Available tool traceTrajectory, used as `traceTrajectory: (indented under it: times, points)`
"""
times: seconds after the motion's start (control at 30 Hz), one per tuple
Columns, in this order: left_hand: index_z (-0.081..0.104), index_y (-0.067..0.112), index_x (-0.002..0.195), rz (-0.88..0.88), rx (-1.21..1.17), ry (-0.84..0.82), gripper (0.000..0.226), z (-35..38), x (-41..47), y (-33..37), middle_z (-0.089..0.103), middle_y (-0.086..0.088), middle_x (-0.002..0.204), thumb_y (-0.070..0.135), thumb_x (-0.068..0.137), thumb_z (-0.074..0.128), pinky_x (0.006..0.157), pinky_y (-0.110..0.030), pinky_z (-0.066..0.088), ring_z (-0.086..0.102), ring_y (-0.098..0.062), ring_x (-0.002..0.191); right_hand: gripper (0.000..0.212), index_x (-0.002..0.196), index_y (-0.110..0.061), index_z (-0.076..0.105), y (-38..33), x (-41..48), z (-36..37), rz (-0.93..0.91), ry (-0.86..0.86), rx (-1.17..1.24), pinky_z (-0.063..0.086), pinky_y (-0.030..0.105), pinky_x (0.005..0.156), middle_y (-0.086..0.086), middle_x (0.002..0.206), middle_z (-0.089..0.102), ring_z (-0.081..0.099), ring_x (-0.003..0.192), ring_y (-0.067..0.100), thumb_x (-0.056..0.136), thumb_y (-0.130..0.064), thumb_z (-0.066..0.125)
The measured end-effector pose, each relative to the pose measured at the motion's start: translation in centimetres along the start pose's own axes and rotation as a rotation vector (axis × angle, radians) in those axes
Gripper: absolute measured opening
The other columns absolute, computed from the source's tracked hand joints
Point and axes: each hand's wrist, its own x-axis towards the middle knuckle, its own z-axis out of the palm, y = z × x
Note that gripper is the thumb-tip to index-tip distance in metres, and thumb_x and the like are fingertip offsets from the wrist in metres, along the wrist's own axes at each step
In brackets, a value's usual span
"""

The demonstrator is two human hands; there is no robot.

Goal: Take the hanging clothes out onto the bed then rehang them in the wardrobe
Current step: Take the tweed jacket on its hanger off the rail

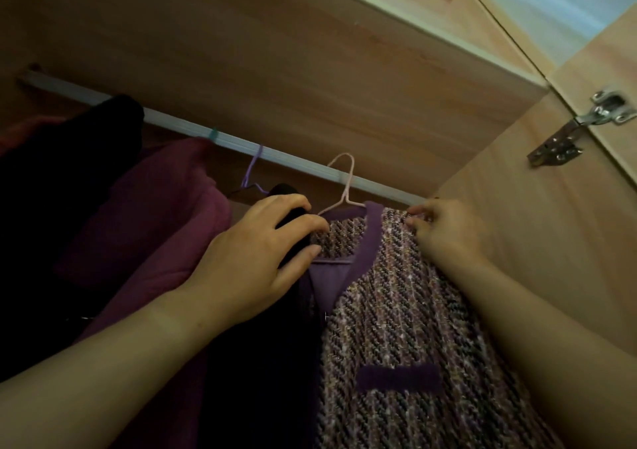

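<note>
A purple tweed jacket (406, 314) with a plain purple collar hangs on a pink hanger (346, 186), whose hook is over the wardrobe rail (296, 160). My left hand (255, 259) grips the jacket's left shoulder, with its fingers also over a dark garment (262, 362) beside it. At the right shoulder seam, my right hand (444, 235) pinches the jacket's fabric. To the left hang a magenta garment (155, 241) and a black one (69, 186), plus a purple hanger (251, 172).
The wooden wardrobe side wall (537, 241) stands close on the right of the jacket. An open door with a metal hinge (586, 121) is at the upper right. A wooden shelf board (275, 52) runs just above the rail.
</note>
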Motion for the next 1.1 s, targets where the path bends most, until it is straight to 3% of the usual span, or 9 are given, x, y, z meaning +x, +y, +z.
traceTrajectory:
  times: [0.3, 0.43, 0.53, 0.6, 0.67, 0.83, 0.9, 1.0, 1.1]
  points:
    - [0.059, 0.032, 0.114, -0.009, -0.003, 0.013, 0.033, 0.5, -0.3, 0.3, 0.051, 0.004, 0.124, 0.045, 0.091, 0.039, 0.070, -0.023, 0.049, 0.044, -0.012, 0.116, 0.020, 0.106, -0.034, 0.067, -0.9, 1.4, -2.3, -0.044, 0.028, -0.206, 0.040, 0.025, 0.063, -0.006, 0.103, 0.069, 0.062, 0.094, 0.021, 0.093, -0.029, 0.054]
    - [0.059, 0.031, 0.115, -0.009, -0.003, 0.001, 0.035, 0.3, 0.1, 0.2, 0.051, 0.004, 0.124, 0.046, 0.091, 0.038, 0.071, -0.021, 0.045, 0.045, -0.013, 0.117, 0.020, 0.101, -0.029, 0.070, 0.6, 1.4, -3.4, -0.087, 0.052, -0.115, 0.054, 0.036, 0.072, -0.003, 0.098, 0.071, 0.064, 0.089, 0.024, 0.088, -0.029, 0.054]
    - [0.059, 0.031, 0.115, -0.016, 0.000, -0.005, 0.037, 0.5, 0.0, 0.3, 0.051, 0.003, 0.124, 0.047, 0.091, 0.037, 0.069, -0.021, 0.044, 0.045, -0.014, 0.117, 0.016, 0.093, -0.025, 0.073, 2.1, 0.1, -4.8, -0.053, 0.045, -0.021, 0.053, 0.038, 0.076, 0.002, 0.093, 0.072, 0.064, 0.086, 0.025, 0.088, -0.020, 0.058]
    - [0.059, 0.031, 0.116, -0.021, 0.009, -0.014, 0.039, 0.6, 0.2, 0.4, 0.051, 0.002, 0.125, 0.048, 0.090, 0.036, 0.069, -0.025, 0.047, 0.045, -0.016, 0.118, 0.018, 0.086, -0.026, 0.072, 2.5, -1.1, -6.2, -0.021, 0.037, 0.070, 0.050, 0.034, 0.077, 0.005, 0.090, 0.070, 0.063, 0.086, 0.024, 0.089, -0.014, 0.059]
    - [0.058, 0.029, 0.119, -0.039, 0.007, -0.032, 0.044, 0.8, 0.2, 0.9, 0.050, 0.000, 0.128, 0.050, 0.089, 0.034, 0.072, -0.029, 0.050, 0.044, -0.018, 0.122, 0.016, 0.093, -0.023, 0.072, 2.4, -3.0, -8.4, -0.014, 0.002, 0.061, 0.042, 0.024, 0.071, -0.001, 0.088, 0.067, 0.059, 0.083, 0.016, 0.090, -0.015, 0.059]
    - [0.047, 0.029, 0.135, -0.169, -0.042, -0.131, 0.050, 2.0, 0.0, 3.4, 0.033, -0.002, 0.150, 0.054, 0.092, 0.037, 0.092, -0.044, 0.047, 0.026, -0.024, 0.139, 0.015, 0.098, -0.033, 0.072, 2.2, -9.0, -13.8, -0.056, 0.016, -0.287, 0.039, 0.022, 0.058, -0.001, 0.095, 0.072, 0.064, 0.087, 0.023, 0.087, -0.033, 0.062]
    - [0.043, 0.028, 0.139, -0.218, -0.073, -0.160, 0.049, 2.4, -0.3, 4.8, 0.024, -0.003, 0.155, 0.046, 0.094, 0.046, 0.097, -0.045, 0.042, 0.021, -0.025, 0.141, 0.015, 0.096, -0.031, 0.074, 2.5, -10.6, -15.3, -0.087, 0.022, -0.281, 0.043, 0.024, 0.064, -0.001, 0.093, 0.073, 0.065, 0.087, 0.023, 0.084, -0.029, 0.065]
    - [0.044, 0.024, 0.140, -0.250, -0.095, -0.174, 0.052, 2.8, -1.4, 7.1, 0.029, -0.008, 0.152, 0.042, 0.092, 0.051, 0.100, -0.043, 0.039, 0.027, -0.029, 0.139, 0.013, 0.091, -0.021, 0.076, 3.3, -12.5, -17.1, -0.099, 0.002, -0.149, 0.048, 0.027, 0.074, 0.003, 0.088, 0.073, 0.067, 0.082, 0.022, 0.081, -0.014, 0.069]
    - [0.048, 0.020, 0.137, -0.245, -0.116, -0.190, 0.052, 3.2, -3.0, 9.6, 0.036, -0.012, 0.148, 0.043, 0.091, 0.054, 0.101, -0.046, 0.038, 0.036, -0.033, 0.134, 0.015, 0.092, -0.020, 0.074, 3.3, -14.1, -20.1, -0.053, 0.002, -0.085, 0.040, 0.008, 0.071, 0.001, 0.083, 0.067, 0.060, 0.078, 0.009, 0.083, -0.011, 0.068]
